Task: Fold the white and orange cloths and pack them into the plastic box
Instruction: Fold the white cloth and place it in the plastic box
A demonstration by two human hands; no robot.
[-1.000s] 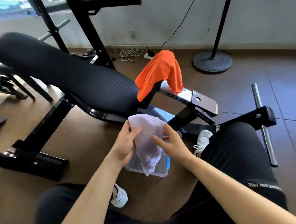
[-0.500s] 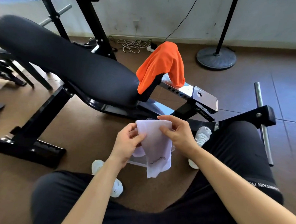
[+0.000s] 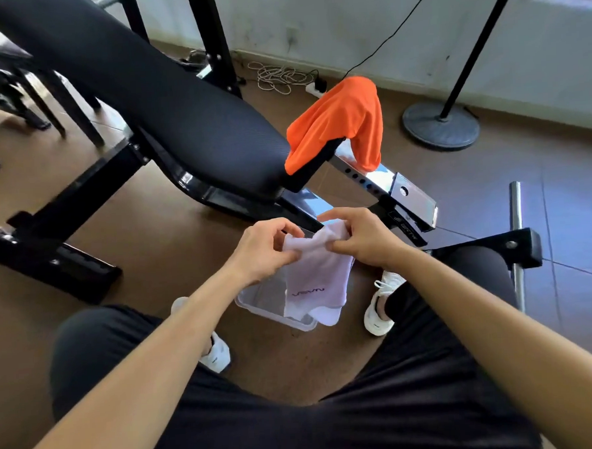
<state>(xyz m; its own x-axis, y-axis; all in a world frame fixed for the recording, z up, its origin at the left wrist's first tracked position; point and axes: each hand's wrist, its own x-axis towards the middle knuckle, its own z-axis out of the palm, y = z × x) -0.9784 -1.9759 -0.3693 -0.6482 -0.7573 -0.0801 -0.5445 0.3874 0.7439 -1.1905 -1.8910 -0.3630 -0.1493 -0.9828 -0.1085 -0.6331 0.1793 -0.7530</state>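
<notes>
A white cloth (image 3: pixel 319 278) with a small dark logo hangs from both my hands. My left hand (image 3: pixel 263 248) pinches its upper left corner and my right hand (image 3: pixel 360 238) pinches its upper right edge; the top edge sags between them. The cloth's lower end dangles over the clear plastic box (image 3: pixel 264 299), which sits on the floor between my feet. An orange cloth (image 3: pixel 342 122) lies draped over the end of the black bench seat, beyond my hands.
The black padded weight bench (image 3: pixel 165 104) and its steel frame (image 3: pixel 410 201) fill the space ahead. A round stand base (image 3: pixel 441 125) and a coiled cable (image 3: pixel 281 76) lie near the wall. My white shoes (image 3: pixel 381 305) flank the box.
My hands have drawn closer together along the cloth's top edge, which now sags. The view has tilted down, bringing the plastic box back into sight under the cloth.
</notes>
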